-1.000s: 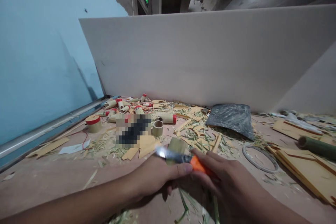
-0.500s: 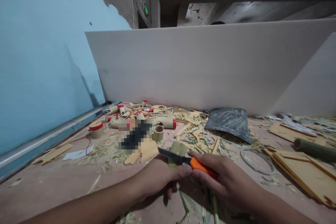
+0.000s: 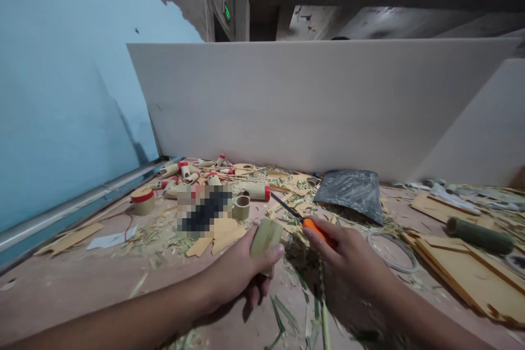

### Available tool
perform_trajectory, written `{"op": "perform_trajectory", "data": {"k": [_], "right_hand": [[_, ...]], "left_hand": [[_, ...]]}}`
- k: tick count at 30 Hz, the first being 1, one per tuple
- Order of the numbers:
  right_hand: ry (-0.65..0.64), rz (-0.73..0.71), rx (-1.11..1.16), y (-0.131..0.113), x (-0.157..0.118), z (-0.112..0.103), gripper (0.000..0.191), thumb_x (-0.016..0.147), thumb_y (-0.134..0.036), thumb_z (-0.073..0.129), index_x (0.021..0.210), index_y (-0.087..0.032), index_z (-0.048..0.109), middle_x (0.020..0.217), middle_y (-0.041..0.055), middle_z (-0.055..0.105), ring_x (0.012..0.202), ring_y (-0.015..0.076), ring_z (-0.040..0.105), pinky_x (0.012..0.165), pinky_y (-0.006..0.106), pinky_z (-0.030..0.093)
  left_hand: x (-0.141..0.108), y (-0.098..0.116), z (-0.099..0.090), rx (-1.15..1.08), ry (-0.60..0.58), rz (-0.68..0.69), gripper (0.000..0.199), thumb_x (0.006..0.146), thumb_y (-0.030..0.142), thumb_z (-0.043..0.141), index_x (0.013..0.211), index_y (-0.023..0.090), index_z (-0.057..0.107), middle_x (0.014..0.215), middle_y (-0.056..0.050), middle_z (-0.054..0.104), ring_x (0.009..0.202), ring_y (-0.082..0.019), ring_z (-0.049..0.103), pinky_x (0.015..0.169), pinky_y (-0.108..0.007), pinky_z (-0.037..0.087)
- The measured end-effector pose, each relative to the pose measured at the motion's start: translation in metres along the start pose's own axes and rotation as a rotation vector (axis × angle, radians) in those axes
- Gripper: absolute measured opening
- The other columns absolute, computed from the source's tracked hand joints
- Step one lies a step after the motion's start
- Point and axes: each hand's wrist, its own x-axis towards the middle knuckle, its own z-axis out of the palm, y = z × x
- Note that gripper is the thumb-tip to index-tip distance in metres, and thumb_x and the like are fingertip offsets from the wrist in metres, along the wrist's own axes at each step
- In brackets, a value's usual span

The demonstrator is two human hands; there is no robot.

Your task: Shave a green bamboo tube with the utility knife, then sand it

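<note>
A short pale-green bamboo piece (image 3: pixel 266 236) is gripped in my left hand (image 3: pixel 252 270), tilted, with the thumb across its near side. My right hand (image 3: pixel 344 249) is wrapped round the orange handle of a knife (image 3: pixel 318 229). Its dark blade points up and left, apart from the bamboo. Green bamboo shavings (image 3: pixel 283 314) lie on the table below and between my hands. A thin twisted strip (image 3: pixel 323 295) shows beside my right hand. Behind the bamboo piece stands a short open bamboo ring (image 3: pixel 241 208).
Red-ended bamboo tubes (image 3: pixel 256 192) and a red-topped cylinder (image 3: pixel 143 202) are at back left. A curved dark sheet (image 3: pixel 350 194) lies behind my right hand. At right are a grey ring (image 3: pixel 392 270), stacked wooden panels (image 3: pixel 471 273) and a green bamboo tube (image 3: pixel 479 235). A white partition (image 3: pixel 320 104) stands behind.
The knife has lifted off the bamboo piece, its blade now pointing farther up and away. My left hand has turned the bamboo, showing more of it. The view has shifted slightly.
</note>
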Motion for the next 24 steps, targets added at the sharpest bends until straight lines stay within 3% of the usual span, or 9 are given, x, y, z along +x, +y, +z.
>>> {"op": "perform_trajectory", "data": {"k": [5,8,12,17,21,24], "right_hand": [[-0.052,0.055,0.268,-0.009,-0.006,0.008,0.043,0.108,-0.055,0.047,0.092,-0.023,0.07,0.084,0.0006,0.072,0.078,0.0221,0.065,0.069,0.028,0.049],[-0.046,0.08,0.399,-0.005,-0.007,0.009,0.043,0.106,-0.058,0.047,0.092,-0.022,0.069,0.087,0.0017,0.073,0.083,0.0236,0.067,0.071,0.028,0.051],[-0.009,0.11,0.397,0.004,-0.008,0.007,0.049,0.105,-0.064,0.046,0.096,-0.023,0.071,0.09,0.0034,0.074,0.093,0.0273,0.069,0.074,0.029,0.053],[-0.006,0.136,0.381,0.013,-0.008,0.008,0.05,0.104,-0.066,0.048,0.1,-0.024,0.075,0.093,0.0043,0.078,0.1,0.03,0.072,0.076,0.029,0.057],[0.0,0.165,0.435,0.01,-0.01,0.013,0.048,0.103,-0.065,0.05,0.102,-0.024,0.076,0.097,0.004,0.08,0.096,0.0284,0.073,0.077,0.028,0.058],[-0.024,0.168,0.451,0.007,-0.012,0.017,0.049,0.102,-0.067,0.05,0.096,-0.025,0.076,0.091,0.0037,0.077,0.093,0.0281,0.071,0.074,0.028,0.057]], "left_hand": [[0.006,0.009,-0.01,-0.061,-0.127,-0.093,0.063,0.082,0.075,0.073,0.105,0.019,0.055,0.089,-0.005,0.069,0.059,-0.012,0.061,0.054,-0.024,0.051],[0.014,0.02,-0.018,-0.073,-0.206,-0.104,0.058,0.081,0.066,0.081,0.105,0.021,0.055,0.091,-0.004,0.067,0.064,-0.014,0.063,0.058,-0.027,0.051],[0.026,0.027,-0.03,-0.106,-0.308,-0.135,0.051,0.083,0.052,0.081,0.112,0.023,0.05,0.096,-0.006,0.07,0.069,-0.017,0.068,0.06,-0.027,0.047],[0.045,0.015,-0.04,-0.223,-0.396,-0.123,0.042,0.083,0.053,0.067,0.106,0.02,0.054,0.087,-0.005,0.07,0.068,-0.02,0.067,0.066,-0.034,0.05],[0.059,0.002,-0.045,-0.216,-0.508,-0.235,0.059,0.086,0.068,0.047,0.095,0.013,0.065,0.077,-0.009,0.07,0.062,-0.02,0.063,0.066,-0.034,0.047],[0.065,-0.004,-0.048,-0.265,-0.536,-0.218,0.064,0.089,0.069,0.042,0.099,0.011,0.067,0.081,-0.01,0.071,0.06,-0.02,0.062,0.067,-0.035,0.048]]}}
